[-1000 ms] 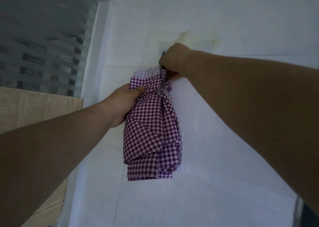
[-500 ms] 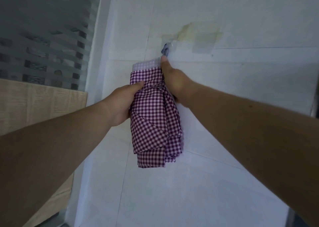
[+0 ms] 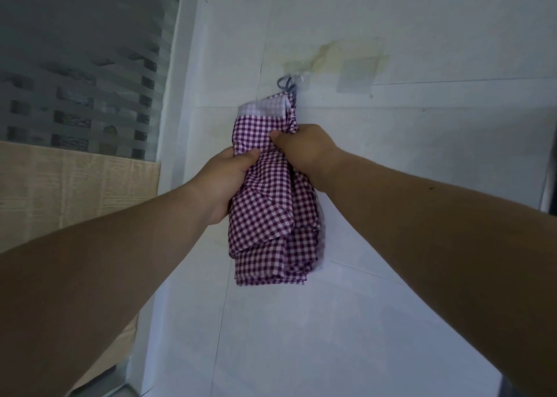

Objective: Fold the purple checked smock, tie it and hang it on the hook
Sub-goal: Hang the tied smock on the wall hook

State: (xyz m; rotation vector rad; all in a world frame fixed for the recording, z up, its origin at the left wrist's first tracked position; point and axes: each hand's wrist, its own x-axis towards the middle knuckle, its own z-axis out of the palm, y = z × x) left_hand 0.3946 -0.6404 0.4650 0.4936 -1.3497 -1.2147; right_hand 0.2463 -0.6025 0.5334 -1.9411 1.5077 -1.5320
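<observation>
Both hands grip the folded purple checked smock [image 3: 271, 203] against the white wall [image 3: 391, 306], under the hook [image 3: 297, 80].

At the centre of the frame the smock hangs as a folded bundle, its loop [image 3: 286, 84] caught on the clear hook just above. The left hand [image 3: 224, 182] holds the bundle's left edge, thumb curled over the cloth. The right hand [image 3: 304, 149] pinches the upper right part, thumb pressed into the fabric. Yellowed tape patches [image 3: 355, 68] sit on the wall beside the hook. A frosted window [image 3: 84, 74] fills the upper left.
</observation>
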